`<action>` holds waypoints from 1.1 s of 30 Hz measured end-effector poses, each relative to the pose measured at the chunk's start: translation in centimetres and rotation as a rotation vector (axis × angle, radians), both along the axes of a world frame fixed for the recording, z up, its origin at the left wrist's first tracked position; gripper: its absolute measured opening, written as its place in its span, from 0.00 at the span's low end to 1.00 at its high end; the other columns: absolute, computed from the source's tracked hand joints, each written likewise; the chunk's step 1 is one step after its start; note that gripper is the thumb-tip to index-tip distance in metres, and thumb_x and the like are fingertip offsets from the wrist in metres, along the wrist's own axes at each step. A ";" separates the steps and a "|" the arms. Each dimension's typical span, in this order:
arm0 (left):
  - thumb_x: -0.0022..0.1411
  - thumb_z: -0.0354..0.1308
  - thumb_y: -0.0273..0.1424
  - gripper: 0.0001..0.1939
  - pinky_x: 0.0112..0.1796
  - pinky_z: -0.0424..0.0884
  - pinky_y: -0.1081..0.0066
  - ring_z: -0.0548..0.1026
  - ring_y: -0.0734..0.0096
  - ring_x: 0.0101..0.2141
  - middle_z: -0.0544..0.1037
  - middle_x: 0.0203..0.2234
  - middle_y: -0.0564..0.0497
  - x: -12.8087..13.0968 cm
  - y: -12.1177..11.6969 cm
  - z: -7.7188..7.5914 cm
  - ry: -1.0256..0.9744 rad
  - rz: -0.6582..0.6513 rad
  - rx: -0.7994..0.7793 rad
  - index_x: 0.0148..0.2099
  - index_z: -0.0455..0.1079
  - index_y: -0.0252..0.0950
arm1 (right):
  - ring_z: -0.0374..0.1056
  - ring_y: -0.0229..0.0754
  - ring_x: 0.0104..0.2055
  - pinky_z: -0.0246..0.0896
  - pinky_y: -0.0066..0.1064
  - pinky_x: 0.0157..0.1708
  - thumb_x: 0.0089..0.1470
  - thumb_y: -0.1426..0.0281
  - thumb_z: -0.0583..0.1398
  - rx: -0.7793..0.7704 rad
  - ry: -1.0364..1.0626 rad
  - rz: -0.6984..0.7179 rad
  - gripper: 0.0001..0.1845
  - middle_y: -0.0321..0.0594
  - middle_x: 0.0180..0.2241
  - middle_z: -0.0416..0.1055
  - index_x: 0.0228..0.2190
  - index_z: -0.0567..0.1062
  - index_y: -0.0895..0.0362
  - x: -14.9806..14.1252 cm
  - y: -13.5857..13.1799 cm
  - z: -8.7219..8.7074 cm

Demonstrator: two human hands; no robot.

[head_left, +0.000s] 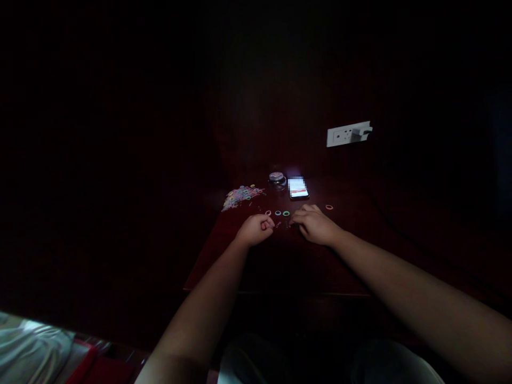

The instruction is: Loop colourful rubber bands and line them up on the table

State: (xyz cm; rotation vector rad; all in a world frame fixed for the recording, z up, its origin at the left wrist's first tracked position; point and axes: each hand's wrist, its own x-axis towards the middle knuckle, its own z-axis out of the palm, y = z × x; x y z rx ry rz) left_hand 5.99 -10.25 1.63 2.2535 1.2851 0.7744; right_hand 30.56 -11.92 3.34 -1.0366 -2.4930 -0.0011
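My left hand (258, 229) rests on the dark red table with its fingers curled in. Anything between those fingertips is hidden. Just above it lies a small pink elastic hair band (268, 213). A blue hair band (278, 213) and a green hair band (286, 213) lie in a row to its right. Between the hands are a small pinkish looped piece (278, 224) and a faint purplish one (287, 225), too small to name. My right hand (314, 224) is palm down, fingers bent and apart, its fingertips close to the purplish piece.
A heap of colourful small bands (242, 196) covers the table's left back. Behind the row stand a round clear container (277, 181) and a lit phone (298, 188). An orange-pink band (329, 207) lies farther right. A socket (340, 136) with a plug is on the wall.
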 end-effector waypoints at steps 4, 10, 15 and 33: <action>0.50 0.57 0.23 0.09 0.28 0.63 0.76 0.66 0.78 0.25 0.73 0.26 0.52 0.0 0.0 0.0 -0.014 -0.032 0.004 0.34 0.77 0.33 | 0.63 0.49 0.46 0.51 0.41 0.48 0.52 0.80 0.54 -0.019 -0.004 0.014 0.19 0.42 0.43 0.77 0.40 0.80 0.54 -0.1 0.0 0.0; 0.49 0.57 0.23 0.09 0.27 0.62 0.76 0.65 0.78 0.24 0.73 0.25 0.52 0.1 -0.2 0.2 -0.045 -0.028 -0.007 0.34 0.77 0.32 | 0.63 0.48 0.45 0.51 0.39 0.46 0.54 0.80 0.53 -0.049 -0.009 0.016 0.25 0.44 0.44 0.76 0.49 0.77 0.52 -0.2 0.1 -0.2; 0.51 0.57 0.23 0.08 0.27 0.62 0.76 0.65 0.78 0.24 0.72 0.24 0.53 0.1 0.0 0.1 -0.104 0.025 -0.020 0.35 0.75 0.32 | 0.64 0.48 0.46 0.52 0.39 0.44 0.54 0.80 0.54 -0.058 -0.018 0.002 0.21 0.44 0.44 0.76 0.41 0.81 0.53 -0.3 0.5 -0.4; 0.53 0.59 0.25 0.08 0.27 0.62 0.77 0.64 0.80 0.23 0.70 0.24 0.56 0.2 0.3 -0.3 -0.193 0.097 -0.031 0.38 0.69 0.34 | 0.63 0.48 0.43 0.47 0.37 0.40 0.57 0.72 0.58 -0.022 -0.092 -0.068 0.10 0.42 0.39 0.75 0.35 0.80 0.54 -1.2 0.8 -0.1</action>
